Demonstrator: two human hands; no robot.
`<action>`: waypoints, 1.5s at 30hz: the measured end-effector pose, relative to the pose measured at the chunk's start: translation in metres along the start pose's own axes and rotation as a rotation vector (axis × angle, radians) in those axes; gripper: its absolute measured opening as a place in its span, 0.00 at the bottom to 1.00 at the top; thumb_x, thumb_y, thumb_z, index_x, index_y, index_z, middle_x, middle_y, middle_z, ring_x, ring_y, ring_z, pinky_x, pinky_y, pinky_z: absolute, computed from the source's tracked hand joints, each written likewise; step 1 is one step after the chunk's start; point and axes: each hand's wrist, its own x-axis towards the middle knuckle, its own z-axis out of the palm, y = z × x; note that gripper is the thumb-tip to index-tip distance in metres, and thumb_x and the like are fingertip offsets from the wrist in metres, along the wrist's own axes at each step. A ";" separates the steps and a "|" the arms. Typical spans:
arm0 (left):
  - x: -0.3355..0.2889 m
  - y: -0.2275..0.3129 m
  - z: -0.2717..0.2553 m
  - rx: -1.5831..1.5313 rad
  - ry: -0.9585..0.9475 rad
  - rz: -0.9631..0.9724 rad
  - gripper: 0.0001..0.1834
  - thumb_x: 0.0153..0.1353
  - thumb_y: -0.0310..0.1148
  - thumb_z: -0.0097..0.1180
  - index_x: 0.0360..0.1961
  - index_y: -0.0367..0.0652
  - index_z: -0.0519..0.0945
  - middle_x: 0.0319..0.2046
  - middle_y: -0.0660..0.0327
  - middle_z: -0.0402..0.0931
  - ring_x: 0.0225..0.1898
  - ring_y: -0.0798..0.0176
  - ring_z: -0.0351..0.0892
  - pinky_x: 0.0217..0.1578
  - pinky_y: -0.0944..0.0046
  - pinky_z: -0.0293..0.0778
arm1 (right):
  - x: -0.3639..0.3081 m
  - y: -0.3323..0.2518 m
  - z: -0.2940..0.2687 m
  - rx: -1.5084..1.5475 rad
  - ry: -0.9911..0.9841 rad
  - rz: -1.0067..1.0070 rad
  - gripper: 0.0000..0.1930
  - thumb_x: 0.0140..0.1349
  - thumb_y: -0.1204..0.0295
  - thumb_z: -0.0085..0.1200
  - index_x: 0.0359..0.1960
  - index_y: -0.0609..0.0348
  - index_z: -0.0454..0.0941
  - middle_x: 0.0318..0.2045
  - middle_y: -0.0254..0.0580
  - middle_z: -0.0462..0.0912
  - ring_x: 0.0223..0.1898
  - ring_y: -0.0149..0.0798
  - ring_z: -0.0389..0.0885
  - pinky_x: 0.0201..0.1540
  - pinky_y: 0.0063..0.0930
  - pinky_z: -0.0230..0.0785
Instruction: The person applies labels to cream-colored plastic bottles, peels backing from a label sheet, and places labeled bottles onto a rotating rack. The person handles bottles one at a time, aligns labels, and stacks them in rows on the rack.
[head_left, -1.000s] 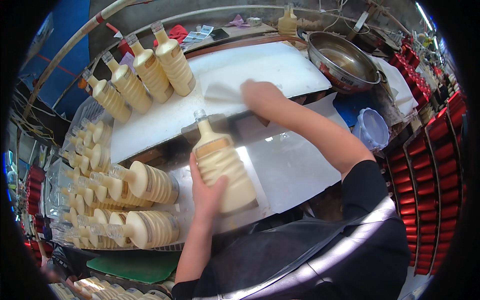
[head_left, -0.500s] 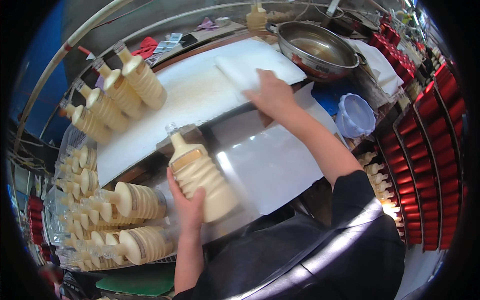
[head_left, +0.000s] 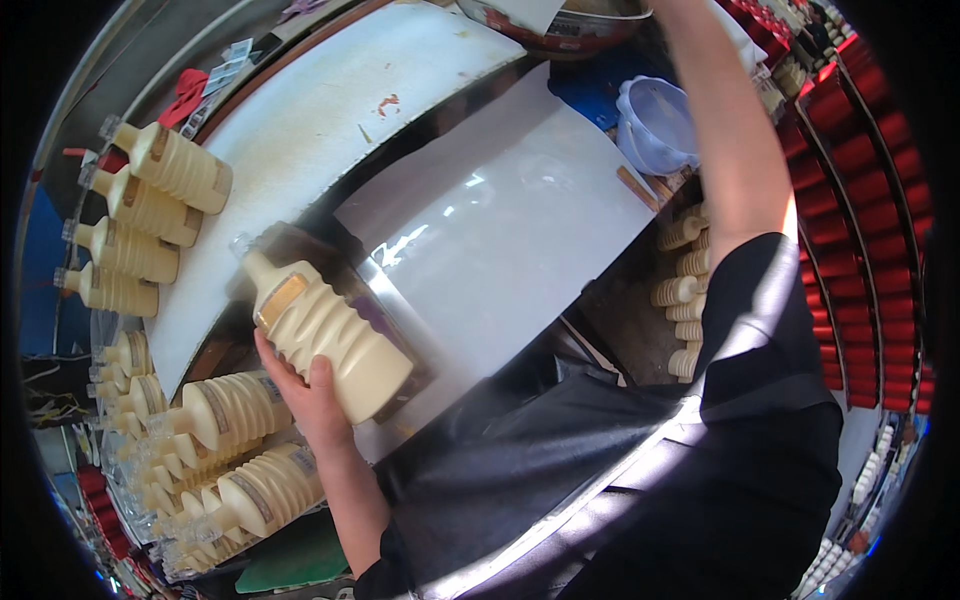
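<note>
My left hand (head_left: 318, 400) is closed around the lower side of a cream-coloured ribbed bottle (head_left: 340, 345) with a clear threaded neck and a tan label patch. The bottle tilts, neck toward the far left, over a dark stand or block (head_left: 300, 248) that it partly hides. My right forearm (head_left: 735, 140) reaches up past the top edge, so my right hand is out of view. Near where that arm reaches, a white sheet (head_left: 525, 12) overlaps the rim of a metal basin (head_left: 575, 38); what holds the sheet cannot be seen.
Several similar bottles (head_left: 165, 165) stand on the white board (head_left: 330, 110) at left. More lie stacked in a crate (head_left: 215, 415) at lower left. A glossy pale sheet (head_left: 500, 230) covers the middle. A lavender bucket (head_left: 655, 125) and red ribbed racks (head_left: 870, 230) are at right.
My right hand has moved from the white board up and right, out of view, toward the basin. The blurred white sheet by it has left the board. My left hand still holds the bottle.
</note>
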 end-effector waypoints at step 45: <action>-0.032 -0.037 -0.013 -0.316 0.054 -0.018 0.33 0.74 0.32 0.48 0.75 0.37 0.53 0.66 0.51 0.63 0.66 0.58 0.64 0.69 0.58 0.58 | -0.352 -0.046 -0.142 -1.114 -0.474 0.133 0.23 0.58 0.59 0.67 0.47 0.56 0.70 0.49 0.53 0.76 0.42 0.60 0.82 0.41 0.51 0.76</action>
